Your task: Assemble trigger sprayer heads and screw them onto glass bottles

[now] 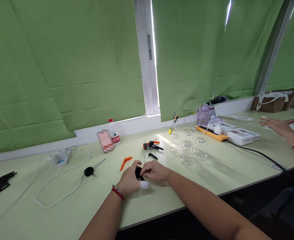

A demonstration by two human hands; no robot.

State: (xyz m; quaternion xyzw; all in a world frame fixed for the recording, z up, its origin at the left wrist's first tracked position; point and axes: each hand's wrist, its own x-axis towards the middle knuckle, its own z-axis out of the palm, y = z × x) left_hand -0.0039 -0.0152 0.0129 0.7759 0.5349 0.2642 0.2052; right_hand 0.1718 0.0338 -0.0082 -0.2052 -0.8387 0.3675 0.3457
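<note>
My left hand (129, 180), with a white wrap on its thumb, curls around a black round part (138, 172). My right hand (157, 170) comes in from the right, its fingers pinched at the edge of that same part. Fingers cover much of the part, so its full shape is hidden. Just beyond my hands lie an orange bent handle (125, 162), a thin metal rod (144, 158) and a small black L-shaped piece (153, 156). Farther back rests an orange and black hand tool (152, 145). A similar-looking black round piece (88, 171) with a metal rod lies to the left.
Several glass jars (187, 155) stand to the right. A power strip (212, 134), stacked white cards (243, 134) and a purple bottle (202, 116) are behind them. White cable (69, 197) loops leftward near black strips (1, 182). Another person's hand (274, 126) rests far right.
</note>
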